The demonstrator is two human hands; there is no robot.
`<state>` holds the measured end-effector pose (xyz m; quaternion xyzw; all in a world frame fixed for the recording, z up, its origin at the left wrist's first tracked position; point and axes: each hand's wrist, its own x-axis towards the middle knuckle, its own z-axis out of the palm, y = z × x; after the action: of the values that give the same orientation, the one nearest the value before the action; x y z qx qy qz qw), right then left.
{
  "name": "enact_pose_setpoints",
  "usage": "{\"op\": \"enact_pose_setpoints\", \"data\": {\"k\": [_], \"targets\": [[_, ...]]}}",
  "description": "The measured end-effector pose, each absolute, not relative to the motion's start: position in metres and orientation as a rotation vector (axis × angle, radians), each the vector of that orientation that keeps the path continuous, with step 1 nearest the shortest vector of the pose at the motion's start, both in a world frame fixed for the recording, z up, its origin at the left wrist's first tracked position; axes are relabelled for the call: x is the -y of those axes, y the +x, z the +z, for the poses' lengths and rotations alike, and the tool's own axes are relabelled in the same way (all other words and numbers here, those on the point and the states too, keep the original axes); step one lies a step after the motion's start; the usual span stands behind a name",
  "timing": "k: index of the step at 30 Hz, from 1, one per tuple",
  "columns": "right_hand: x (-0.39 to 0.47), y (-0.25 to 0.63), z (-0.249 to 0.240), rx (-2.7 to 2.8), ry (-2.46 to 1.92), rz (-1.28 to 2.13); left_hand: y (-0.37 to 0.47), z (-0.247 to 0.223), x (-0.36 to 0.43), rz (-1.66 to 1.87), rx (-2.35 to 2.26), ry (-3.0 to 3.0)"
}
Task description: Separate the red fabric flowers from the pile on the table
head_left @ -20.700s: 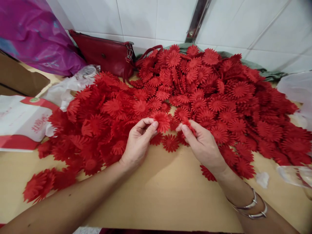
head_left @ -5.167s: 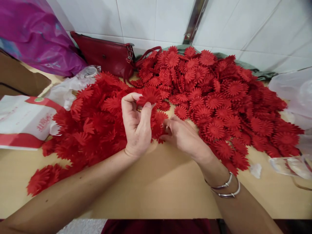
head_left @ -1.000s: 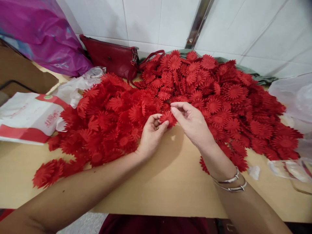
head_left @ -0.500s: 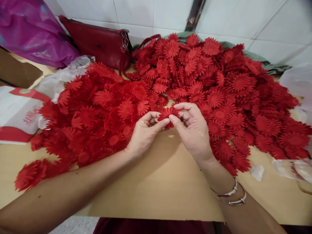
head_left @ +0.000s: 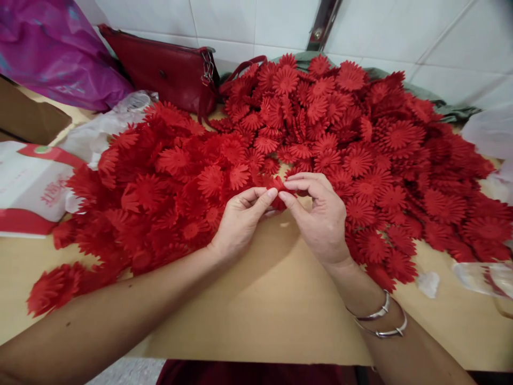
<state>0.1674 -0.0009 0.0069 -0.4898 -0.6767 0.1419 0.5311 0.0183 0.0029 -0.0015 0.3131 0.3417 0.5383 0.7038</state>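
Observation:
Between my two hands is a small red artificial flower, its petals partly covered by my fingers. My left hand pinches its left side, thumb on top. My right hand grips the right side between thumb and fingers, two metal bangles on that wrist. To the left spreads a loose heap of red flower pieces. A bigger pile of red flower pieces, many in stacks, lies behind and to the right of my hands.
Against the tiled wall leans a dark red handbag, with a purple bag at far left. A white and red package lies on the wooden table. A scrap of white plastic sits at right.
The flower's petals are now more covered and folded between my fingers, with my thumbs closer together on it. The view has shifted slightly; the heaps look the same.

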Motion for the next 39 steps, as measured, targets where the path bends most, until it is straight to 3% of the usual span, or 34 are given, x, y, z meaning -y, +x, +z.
{"op": "enact_pose_setpoints", "data": {"k": [14,24,32,39], "targets": [[0.001,0.17,0.01,1.467,-1.269,0.45,0.02,-0.006,-0.003,1.197,-0.761,0.794],[-0.003,0.172,0.007,1.362,-1.26,0.495,0.021,-0.003,-0.009,1.371,-0.767,0.538],[0.002,0.169,0.008,1.603,-1.279,0.214,0.021,-0.003,-0.005,1.366,-0.746,0.646],[0.005,0.168,0.014,1.665,-1.221,0.253,0.019,-0.005,-0.002,1.231,-0.767,0.846]]}}
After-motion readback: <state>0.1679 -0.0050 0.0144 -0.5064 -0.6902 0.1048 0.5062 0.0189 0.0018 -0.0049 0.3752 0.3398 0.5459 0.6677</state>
